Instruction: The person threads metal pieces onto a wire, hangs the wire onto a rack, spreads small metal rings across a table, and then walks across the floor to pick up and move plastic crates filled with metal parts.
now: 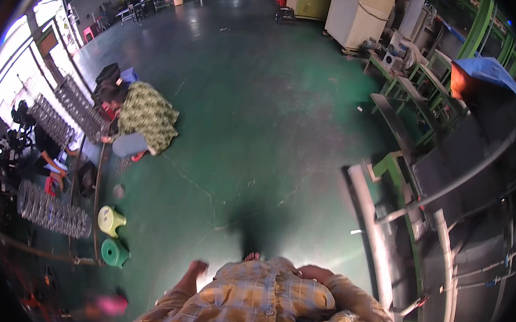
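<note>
My left hand hangs at my left side above the green floor. It is small and blurred, so its fingers do not show clearly, and nothing can be made out in it. Against the front of my checked yellow-brown shirt lies my right hand, its fingers hidden beside the cloth. A bare foot shows just beyond the shirt's front.
At left a person in a patterned top crouches by racks of metal parts. A yellow stool and a green stool stand nearby. Along the right run green steps, a pale pipe and a person in a blue cap.
</note>
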`<action>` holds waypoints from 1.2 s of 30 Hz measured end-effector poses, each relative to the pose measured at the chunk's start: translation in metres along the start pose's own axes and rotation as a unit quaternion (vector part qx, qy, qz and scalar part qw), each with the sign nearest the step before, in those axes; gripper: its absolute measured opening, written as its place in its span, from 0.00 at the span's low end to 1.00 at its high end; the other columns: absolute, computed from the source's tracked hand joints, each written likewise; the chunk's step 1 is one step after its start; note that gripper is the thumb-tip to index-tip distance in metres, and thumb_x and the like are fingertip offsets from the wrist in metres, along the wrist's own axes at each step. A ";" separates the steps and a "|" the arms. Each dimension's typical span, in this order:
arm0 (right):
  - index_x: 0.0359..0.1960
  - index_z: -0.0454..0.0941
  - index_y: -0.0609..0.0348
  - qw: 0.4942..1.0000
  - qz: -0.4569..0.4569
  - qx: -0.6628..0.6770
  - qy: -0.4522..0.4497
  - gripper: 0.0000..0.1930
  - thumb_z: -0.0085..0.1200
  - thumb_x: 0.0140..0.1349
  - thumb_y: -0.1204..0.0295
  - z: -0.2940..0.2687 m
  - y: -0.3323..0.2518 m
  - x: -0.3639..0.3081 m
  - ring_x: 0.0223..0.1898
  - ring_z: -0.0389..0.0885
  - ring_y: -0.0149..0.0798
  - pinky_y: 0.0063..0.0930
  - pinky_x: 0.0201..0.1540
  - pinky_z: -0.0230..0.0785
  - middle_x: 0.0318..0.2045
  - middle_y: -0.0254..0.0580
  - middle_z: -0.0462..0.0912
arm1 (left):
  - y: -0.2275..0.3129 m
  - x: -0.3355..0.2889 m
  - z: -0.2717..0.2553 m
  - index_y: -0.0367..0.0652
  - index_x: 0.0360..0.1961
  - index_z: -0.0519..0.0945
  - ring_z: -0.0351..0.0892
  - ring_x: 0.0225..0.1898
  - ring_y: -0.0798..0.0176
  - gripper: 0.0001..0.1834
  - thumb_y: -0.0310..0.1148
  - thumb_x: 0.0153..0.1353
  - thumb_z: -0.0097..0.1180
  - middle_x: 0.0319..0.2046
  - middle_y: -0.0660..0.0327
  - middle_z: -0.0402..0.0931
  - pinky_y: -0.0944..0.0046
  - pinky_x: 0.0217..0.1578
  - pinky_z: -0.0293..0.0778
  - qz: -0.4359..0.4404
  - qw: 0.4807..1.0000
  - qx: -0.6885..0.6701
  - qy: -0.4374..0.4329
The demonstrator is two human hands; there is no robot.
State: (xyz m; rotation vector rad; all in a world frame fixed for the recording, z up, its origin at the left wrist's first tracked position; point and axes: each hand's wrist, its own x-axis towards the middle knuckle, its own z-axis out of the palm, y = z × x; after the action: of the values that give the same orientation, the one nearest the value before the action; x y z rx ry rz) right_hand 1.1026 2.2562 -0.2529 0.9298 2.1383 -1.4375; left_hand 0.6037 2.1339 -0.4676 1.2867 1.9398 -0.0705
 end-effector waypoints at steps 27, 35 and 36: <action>0.35 0.78 0.55 0.991 0.040 0.008 0.124 0.19 0.51 0.51 0.54 -0.726 0.303 0.278 0.38 0.76 0.53 0.44 0.41 0.68 0.33 0.53 0.79 | 0.388 0.565 -0.367 0.44 0.25 0.79 0.78 0.32 0.51 0.10 0.38 0.48 0.51 0.30 0.52 0.78 0.55 0.30 0.73 -0.093 0.979 0.038 -0.175; 0.42 0.76 0.54 0.928 0.157 0.196 0.273 0.22 0.49 0.54 0.51 -0.957 0.291 0.328 0.39 0.77 0.49 0.39 0.43 0.68 0.36 0.47 0.80 | 0.762 0.841 -0.685 0.43 0.39 0.78 0.77 0.38 0.51 0.16 0.40 0.51 0.55 0.34 0.52 0.78 0.57 0.40 0.72 0.193 0.961 -0.103 0.172; 0.42 0.76 0.54 0.929 0.155 0.198 0.271 0.22 0.49 0.54 0.51 -0.976 0.305 0.347 0.39 0.77 0.49 0.39 0.43 0.68 0.36 0.47 0.80 | 0.797 0.868 -0.712 0.42 0.39 0.78 0.78 0.37 0.53 0.15 0.39 0.52 0.55 0.33 0.53 0.79 0.59 0.39 0.72 0.198 0.950 -0.150 0.188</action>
State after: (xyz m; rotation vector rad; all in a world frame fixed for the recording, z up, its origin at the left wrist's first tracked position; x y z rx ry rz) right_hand 1.1137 3.3351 -0.2955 1.9135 1.9317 -1.6044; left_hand 0.6798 3.4895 -0.2427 1.5288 1.8582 0.6925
